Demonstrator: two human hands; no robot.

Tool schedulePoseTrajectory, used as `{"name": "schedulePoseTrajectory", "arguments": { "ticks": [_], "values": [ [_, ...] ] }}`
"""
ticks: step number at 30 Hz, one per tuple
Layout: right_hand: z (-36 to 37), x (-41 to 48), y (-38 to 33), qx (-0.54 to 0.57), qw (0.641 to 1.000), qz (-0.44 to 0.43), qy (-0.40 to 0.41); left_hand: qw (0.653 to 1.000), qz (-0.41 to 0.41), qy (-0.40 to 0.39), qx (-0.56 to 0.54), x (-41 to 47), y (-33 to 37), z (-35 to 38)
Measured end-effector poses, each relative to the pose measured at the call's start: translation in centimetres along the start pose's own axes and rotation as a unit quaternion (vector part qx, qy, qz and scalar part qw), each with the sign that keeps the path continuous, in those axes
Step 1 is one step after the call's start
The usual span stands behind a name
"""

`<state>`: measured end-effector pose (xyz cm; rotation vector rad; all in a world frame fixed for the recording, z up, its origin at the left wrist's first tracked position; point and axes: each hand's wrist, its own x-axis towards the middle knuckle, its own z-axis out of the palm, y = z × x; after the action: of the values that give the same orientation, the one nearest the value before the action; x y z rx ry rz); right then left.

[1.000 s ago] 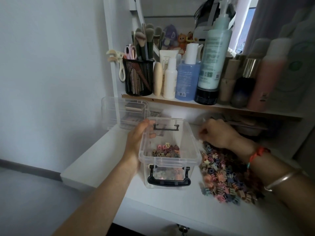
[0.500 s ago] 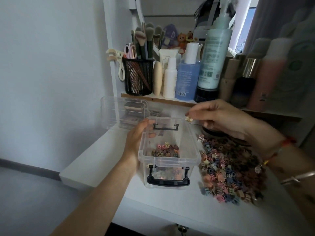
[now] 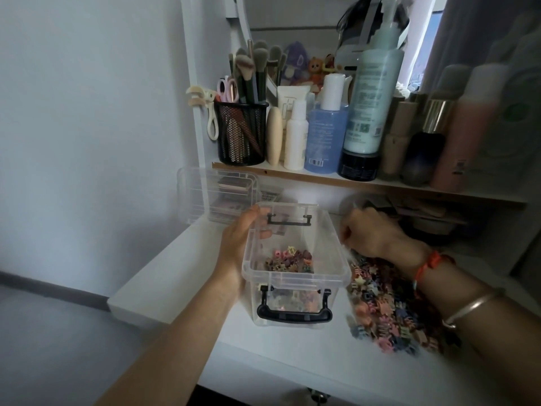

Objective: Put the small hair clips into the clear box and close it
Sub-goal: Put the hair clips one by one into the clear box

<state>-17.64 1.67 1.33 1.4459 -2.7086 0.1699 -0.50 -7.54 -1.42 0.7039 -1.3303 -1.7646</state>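
The clear box (image 3: 295, 284) sits open on the white desk (image 3: 292, 358), a little left of the middle, with no lid on it. It has a black handle (image 3: 294, 315) on the near end and another on the far end. A small heap of coloured clips (image 3: 289, 260) lies on its floor.

The left hand (image 3: 238, 247) grips the box by its left wall, up toward the far corner, with the fingers wrapped round the rim so that they show through the plastic.

Just right of the box, spread across the desk, lies the loose pile of hair clips (image 3: 389, 315), pinks, blues and browns all mixed. The right hand (image 3: 371, 232) is down at the far end of that pile, close to the box's right wall, knuckles up and fingers curled under. From here I cannot tell whether it has a clip pinched or not. A red cord and a metal bangle sit on that wrist.

Far left, behind the box, a clear plastic lid (image 3: 216, 197) stands on edge. Above, a shelf (image 3: 351, 183) carries a black mesh cup (image 3: 241, 133) of brushes and a row of bottles
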Motion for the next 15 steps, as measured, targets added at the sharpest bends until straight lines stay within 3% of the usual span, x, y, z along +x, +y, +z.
{"name": "schedulePoseTrajectory", "arguments": {
  "ticks": [3,6,8,12,15],
  "values": [
    [-1.8,0.0,0.2,0.164,0.985,-0.015,0.044,1.0,0.007,-0.002,0.003,-0.1,0.1,0.1],
    [-5.3,-1.8,-0.9,0.452,0.889,-0.069,-0.018,1.0,0.01,-0.001,0.0,0.0,0.1,0.0],
    [-6.4,-2.5,-0.8,0.477,0.873,-0.093,-0.046,1.0,0.006,-0.005,-0.007,0.0,0.1,0.1],
    [-5.8,-2.4,-0.4,0.465,0.88,-0.08,-0.059,1.0,0.01,0.002,-0.007,0.1,0.0,0.0],
    [-4.1,-1.4,0.1,0.42,0.906,-0.052,-0.02,1.0,0.01,0.002,-0.006,0.1,0.0,0.0]
  ]
}}
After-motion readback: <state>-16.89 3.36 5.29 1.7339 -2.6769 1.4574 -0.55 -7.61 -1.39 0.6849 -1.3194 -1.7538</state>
